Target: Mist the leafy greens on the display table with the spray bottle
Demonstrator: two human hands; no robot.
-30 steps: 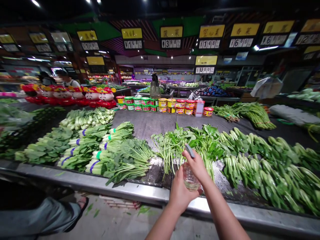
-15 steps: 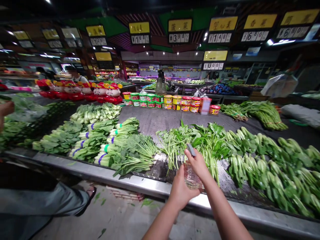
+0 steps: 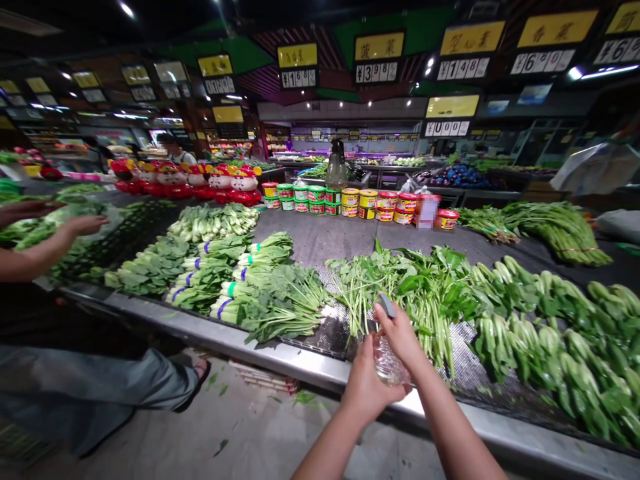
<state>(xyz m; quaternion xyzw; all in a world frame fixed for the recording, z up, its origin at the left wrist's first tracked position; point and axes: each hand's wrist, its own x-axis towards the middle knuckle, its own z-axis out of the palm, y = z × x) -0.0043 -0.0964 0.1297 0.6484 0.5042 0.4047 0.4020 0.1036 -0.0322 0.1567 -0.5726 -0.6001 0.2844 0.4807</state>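
Observation:
A clear spray bottle with a grey head is held over the front edge of the vegetable stand. Around its neck and head is my right hand, closed. My left hand cups the bottle's side and base, its thumb up along the clear body. Just beyond both hands lie loose leafy greens with long stems. To their left are dark leafy greens and bunches tied with purple and green bands. Wet bok choy spreads to the right.
Stacked small tubs, another spray bottle and red figurines line the back. Price signs hang above. At left another person's hand reaches over greens. A metal rail runs along the front.
My view has turned a little left, so the stand appears shifted right. The other person's hands and forearm show more at the left. Both my hands still hold the bottle.

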